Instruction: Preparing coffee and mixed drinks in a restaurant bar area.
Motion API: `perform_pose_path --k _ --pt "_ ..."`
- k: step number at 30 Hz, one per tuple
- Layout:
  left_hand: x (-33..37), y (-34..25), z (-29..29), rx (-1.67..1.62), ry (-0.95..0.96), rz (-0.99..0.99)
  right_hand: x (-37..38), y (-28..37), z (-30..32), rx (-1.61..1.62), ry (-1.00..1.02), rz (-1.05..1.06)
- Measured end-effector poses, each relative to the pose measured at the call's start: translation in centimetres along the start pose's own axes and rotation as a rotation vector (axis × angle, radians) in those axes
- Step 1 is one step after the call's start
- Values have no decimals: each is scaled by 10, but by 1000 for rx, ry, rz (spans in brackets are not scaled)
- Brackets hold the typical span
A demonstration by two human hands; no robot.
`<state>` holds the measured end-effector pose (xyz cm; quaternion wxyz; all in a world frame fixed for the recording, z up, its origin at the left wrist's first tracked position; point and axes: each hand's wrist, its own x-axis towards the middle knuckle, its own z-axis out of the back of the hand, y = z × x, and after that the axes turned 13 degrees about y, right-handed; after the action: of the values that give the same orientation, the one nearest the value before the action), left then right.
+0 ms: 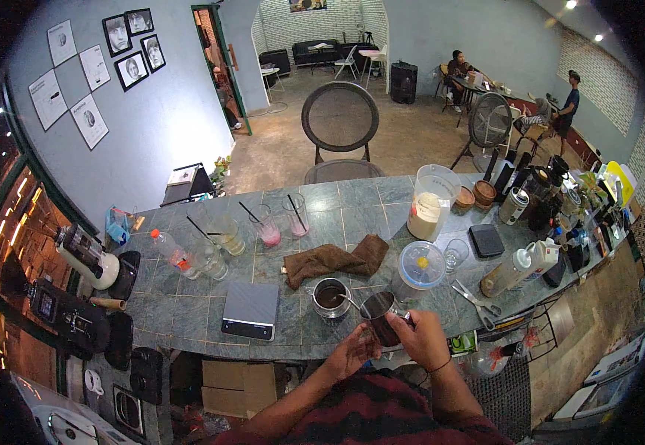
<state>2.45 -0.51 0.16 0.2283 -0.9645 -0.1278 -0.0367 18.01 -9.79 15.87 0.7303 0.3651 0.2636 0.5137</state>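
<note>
I see the left hand [351,351], nearer the pot [329,307] on the left, and right hand [420,340] both hold the jug [377,311].

At upper left I see a blue-grey wall [189,104] with framed portraits [118,35]; at top centre, a white brick alcove [326,24] holds a black sofa [315,52]. A round-backed chair [339,117] stands on the brown floor [270,159]; ceiling lights [570,4] glow upper right.

Printed headings on white posters [47,99], lettering on a carton [544,256], fine print too small to read
</note>
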Motion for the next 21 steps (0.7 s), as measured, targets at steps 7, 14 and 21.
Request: perform_pose_path --k 7,14,21 --pt "0 -1 -2 -45 -1 -86 11 -1 -5 50 20 15" --pt "-12 -5 -3 57 -3 -95 14 -12 -9 24 80 -28" --pt "-15 4 6 50 -24 -37 2 -10 -6 101 56 -2"
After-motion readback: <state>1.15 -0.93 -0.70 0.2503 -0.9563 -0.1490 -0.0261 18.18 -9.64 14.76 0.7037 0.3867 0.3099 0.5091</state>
